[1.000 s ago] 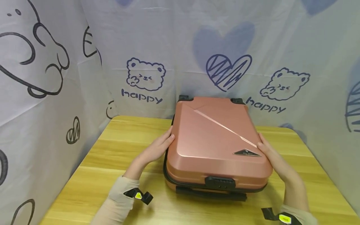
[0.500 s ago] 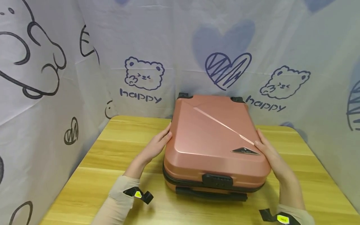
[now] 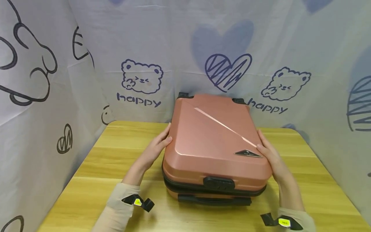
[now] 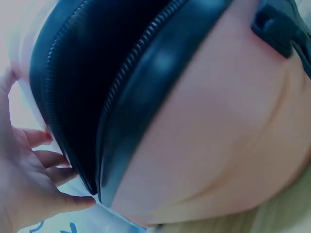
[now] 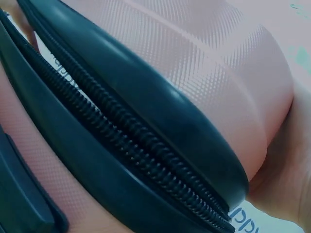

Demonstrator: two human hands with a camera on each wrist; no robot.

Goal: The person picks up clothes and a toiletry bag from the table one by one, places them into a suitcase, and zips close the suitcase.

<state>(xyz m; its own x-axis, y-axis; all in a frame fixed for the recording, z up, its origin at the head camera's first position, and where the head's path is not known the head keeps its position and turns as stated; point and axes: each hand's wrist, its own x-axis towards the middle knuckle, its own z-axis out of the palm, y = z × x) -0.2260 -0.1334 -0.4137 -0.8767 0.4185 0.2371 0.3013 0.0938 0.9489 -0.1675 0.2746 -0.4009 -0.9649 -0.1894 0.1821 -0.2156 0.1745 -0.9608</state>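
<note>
A rose-pink hard-shell suitcase (image 3: 214, 135) lies flat on the wooden table, its black combination lock (image 3: 219, 183) toward me. Its zipper (image 4: 114, 92) is undone, and the lid stands slightly apart from the base. My left hand (image 3: 152, 149) presses the lid's left side with fairly straight fingers; in the left wrist view the fingertips (image 4: 58, 174) meet the lid's rim beside the gap. My right hand (image 3: 273, 161) lies along the lid's right side, thumb near the triangular badge (image 3: 247, 153). Through the parted zipper teeth (image 5: 131, 141), the right wrist view shows the printed cloth beyond.
A black carry handle (image 3: 214, 200) runs along the base's front. Black wheels (image 3: 185, 95) at the suitcase's far end stand close to the printed cloth (image 3: 179, 38), which hangs behind and on both sides of the table (image 3: 98, 167).
Both hands have raised the lid's front slightly, widening the gap above the base. The whole head view has shifted, so things appear further left.
</note>
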